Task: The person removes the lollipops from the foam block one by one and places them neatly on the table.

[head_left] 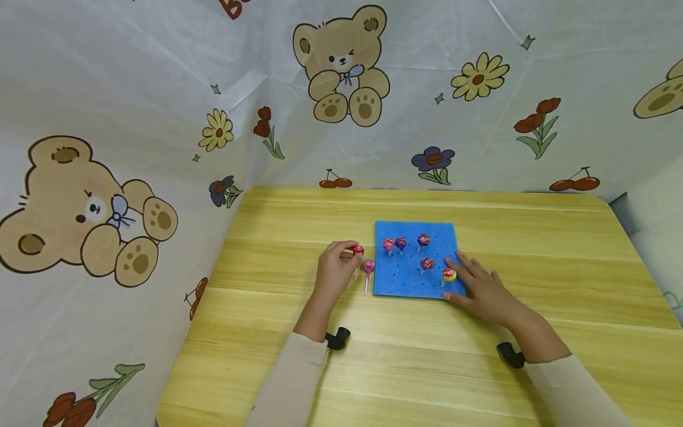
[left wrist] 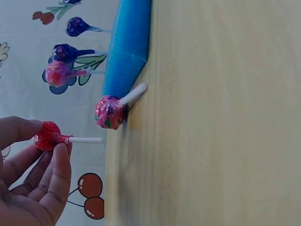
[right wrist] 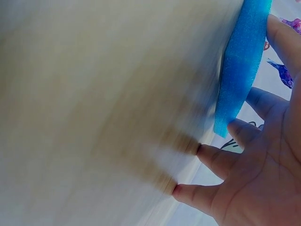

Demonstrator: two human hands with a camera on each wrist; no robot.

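Note:
My left hand [head_left: 335, 270] pinches a red-wrapped lollipop [left wrist: 47, 136] by its candy head, its white stick pointing down, just left of a blue foam board [head_left: 402, 281]. Beside that hand a pink lollipop [head_left: 368, 266] lies on the table near the board's left edge. Several lollipops stand in the foam, among them a yellow-and-red one [head_left: 449, 275] close to my right hand. That right hand [head_left: 482, 293] rests at the board's right edge with fingers spread. In the right wrist view, some fingertips touch the blue foam and others the tabletop.
The board has small holes in its top and lies on a wooden table [head_left: 416, 367]. A white cloth [head_left: 405, 107] printed with bears and flowers hangs behind the table and along its left side.

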